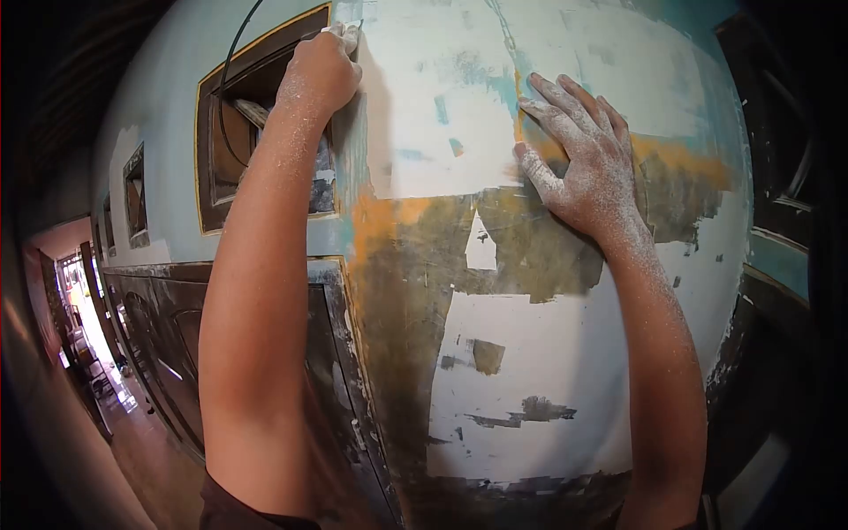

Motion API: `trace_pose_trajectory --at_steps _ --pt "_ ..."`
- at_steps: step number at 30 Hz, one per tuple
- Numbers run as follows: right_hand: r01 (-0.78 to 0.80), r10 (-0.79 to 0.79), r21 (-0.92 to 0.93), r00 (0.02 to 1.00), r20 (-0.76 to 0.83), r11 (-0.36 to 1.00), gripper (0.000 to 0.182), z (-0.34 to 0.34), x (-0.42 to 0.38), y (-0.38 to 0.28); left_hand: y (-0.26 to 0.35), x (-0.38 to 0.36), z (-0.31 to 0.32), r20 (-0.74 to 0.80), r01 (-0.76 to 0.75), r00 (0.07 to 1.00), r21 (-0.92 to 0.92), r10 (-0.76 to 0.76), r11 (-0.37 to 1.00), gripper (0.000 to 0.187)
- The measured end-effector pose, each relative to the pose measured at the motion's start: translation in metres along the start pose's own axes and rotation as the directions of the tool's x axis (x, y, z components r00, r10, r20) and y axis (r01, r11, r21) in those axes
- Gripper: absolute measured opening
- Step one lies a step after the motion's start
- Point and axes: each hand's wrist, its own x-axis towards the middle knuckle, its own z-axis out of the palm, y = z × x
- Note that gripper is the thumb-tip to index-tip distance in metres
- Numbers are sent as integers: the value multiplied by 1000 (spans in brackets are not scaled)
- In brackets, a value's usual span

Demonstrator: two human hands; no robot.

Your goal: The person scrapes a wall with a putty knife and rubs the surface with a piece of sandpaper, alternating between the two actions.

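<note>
A wall (530,380) with patches of white filler, green-brown, orange and pale blue paint fills the middle of the view. My left hand (322,71) is raised at the upper left, its fingers closed on a small whitish thing (349,35) against the wall beside the window frame's upper right corner. What that thing is cannot be made out. My right hand (587,155) lies against the wall at the upper right, fingers spread, with nothing in it. White dust covers both hands and forearms.
A dark window opening (265,115) with a yellow-edged frame is at the upper left, a thin black cable hanging across it. Below is a dark wooden door (177,327). A passage floor (146,450) leads to a bright doorway at the far left. Dark woodwork (777,177) stands at the right.
</note>
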Motion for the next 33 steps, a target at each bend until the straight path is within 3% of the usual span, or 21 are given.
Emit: trace_pose_trajectory --at_steps 8,12,14,16,18,20,27,33 --pt "10 -11 -33 999 -32 999 43 4 0 3 2 -23 1 -111 25 993 -119 -38 993 26" --pt "35 -36 -34 998 -43 999 44 6 1 4 -6 -69 2 -122 -84 991 -190 62 978 29" --pt "50 -51 -23 997 -49 998 43 -5 3 -2 -8 -106 4 -282 -275 932 -136 229 952 35" --pt "-2 -3 131 999 36 991 51 -20 6 -10 -3 -149 3 -237 -198 961 -219 145 955 43" --pt "15 -11 137 1000 -28 990 47 -9 6 -5 6 -190 2 -139 -125 986 -250 93 960 47" --pt "7 -8 121 1000 12 993 47 -20 7 -12 19 -220 -1 8 10 1000 -324 -8 946 47" --pt "24 -20 149 999 -31 988 50 -20 5 -12 35 -255 12 -45 12 999 -243 -24 970 47" --pt "-2 5 123 1000 -24 992 48 -26 3 -20 35 -240 9 -11 55 998 -232 -59 971 48"
